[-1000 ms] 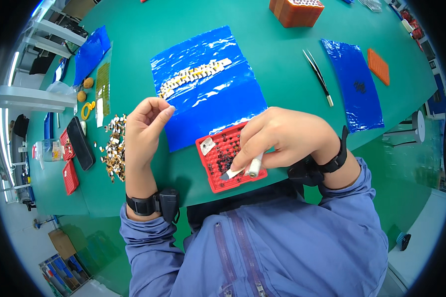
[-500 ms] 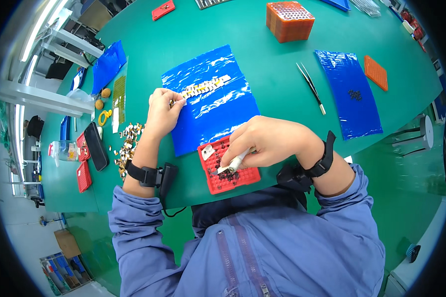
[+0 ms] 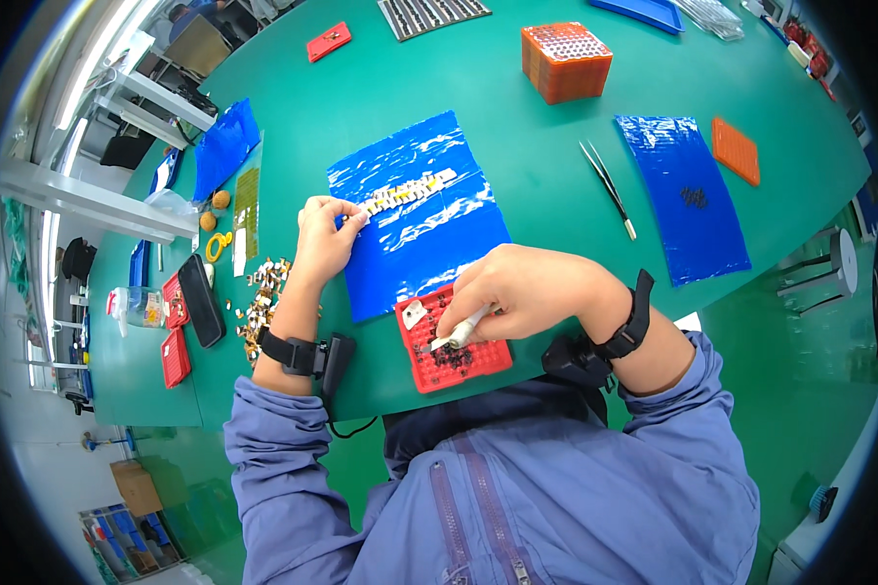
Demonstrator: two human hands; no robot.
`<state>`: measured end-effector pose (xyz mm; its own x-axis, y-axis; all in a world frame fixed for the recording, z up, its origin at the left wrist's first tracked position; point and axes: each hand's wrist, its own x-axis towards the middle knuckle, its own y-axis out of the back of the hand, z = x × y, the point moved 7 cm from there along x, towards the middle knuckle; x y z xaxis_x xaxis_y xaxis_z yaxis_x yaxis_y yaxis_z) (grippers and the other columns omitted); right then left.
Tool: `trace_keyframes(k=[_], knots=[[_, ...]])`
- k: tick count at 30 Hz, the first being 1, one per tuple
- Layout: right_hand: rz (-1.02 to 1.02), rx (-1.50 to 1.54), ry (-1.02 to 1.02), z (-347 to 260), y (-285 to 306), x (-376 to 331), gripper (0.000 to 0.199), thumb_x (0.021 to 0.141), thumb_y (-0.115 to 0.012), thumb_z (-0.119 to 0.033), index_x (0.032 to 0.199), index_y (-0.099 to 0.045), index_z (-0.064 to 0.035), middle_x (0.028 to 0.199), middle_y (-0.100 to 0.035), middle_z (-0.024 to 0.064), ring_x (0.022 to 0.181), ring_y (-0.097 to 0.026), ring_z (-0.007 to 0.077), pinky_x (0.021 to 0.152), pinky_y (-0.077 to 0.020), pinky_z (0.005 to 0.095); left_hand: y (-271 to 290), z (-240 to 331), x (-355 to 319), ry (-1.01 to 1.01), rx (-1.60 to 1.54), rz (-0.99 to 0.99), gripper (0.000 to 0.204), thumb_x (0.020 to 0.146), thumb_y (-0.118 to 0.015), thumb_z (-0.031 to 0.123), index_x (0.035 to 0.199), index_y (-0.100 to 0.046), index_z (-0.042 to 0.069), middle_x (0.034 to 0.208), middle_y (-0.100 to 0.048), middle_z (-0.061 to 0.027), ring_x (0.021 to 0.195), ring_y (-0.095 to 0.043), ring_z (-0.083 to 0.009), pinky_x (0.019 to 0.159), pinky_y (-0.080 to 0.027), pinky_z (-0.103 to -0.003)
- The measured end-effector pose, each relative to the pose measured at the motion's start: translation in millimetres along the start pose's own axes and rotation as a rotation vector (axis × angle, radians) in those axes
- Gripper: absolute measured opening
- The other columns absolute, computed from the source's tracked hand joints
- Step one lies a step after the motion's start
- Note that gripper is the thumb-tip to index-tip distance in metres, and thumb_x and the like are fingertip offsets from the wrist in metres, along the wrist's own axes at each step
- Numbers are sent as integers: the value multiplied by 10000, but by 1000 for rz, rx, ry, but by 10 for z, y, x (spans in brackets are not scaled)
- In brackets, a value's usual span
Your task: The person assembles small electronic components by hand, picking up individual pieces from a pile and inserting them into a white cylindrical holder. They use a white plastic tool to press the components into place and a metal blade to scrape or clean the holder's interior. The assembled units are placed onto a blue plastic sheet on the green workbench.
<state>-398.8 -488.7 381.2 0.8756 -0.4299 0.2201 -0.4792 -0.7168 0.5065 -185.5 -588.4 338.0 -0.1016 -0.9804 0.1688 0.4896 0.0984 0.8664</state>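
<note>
My left hand (image 3: 324, 239) is closed in a pinch at the left end of a row of small white-and-gold parts (image 3: 400, 195). What sits between its fingertips is too small to make out. The row lies across a shiny blue sheet (image 3: 429, 249). My right hand (image 3: 527, 292) grips a white-handled tool (image 3: 466, 330) with a flat pale tip, pointing down into a red tray (image 3: 410, 359). Small black parts (image 3: 454, 357) are scattered over the tray's dimpled bottom, below the tip. A white scrap (image 3: 414, 313) rests in the tray's upper left corner.
Loose white-and-gold parts (image 3: 261, 310) are heaped by my left forearm, near a black phone-like slab (image 3: 201, 300). Tweezers (image 3: 610, 190) lie to the right, beside a second blue sheet (image 3: 698, 244) with black bits. Farther off stands an orange tray stack (image 3: 566, 78).
The whole scene sits slightly lower in the picture, as my view has shifted. Both hands keep about the same places over the blue sheet and the red tray.
</note>
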Motion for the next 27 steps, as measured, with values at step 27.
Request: trace_keyframes(k=[27], knots=[[84,11,-23,-25,145,20,185,795,-672,-146,964,-702,-76,843,-682,116,738,-654,232,653,-511,310,409,636,-400,-206,-417,-119,228,815,-672,144,1008,-612,39,914,-631,-81,846,-600,-187,755,-473,-313]])
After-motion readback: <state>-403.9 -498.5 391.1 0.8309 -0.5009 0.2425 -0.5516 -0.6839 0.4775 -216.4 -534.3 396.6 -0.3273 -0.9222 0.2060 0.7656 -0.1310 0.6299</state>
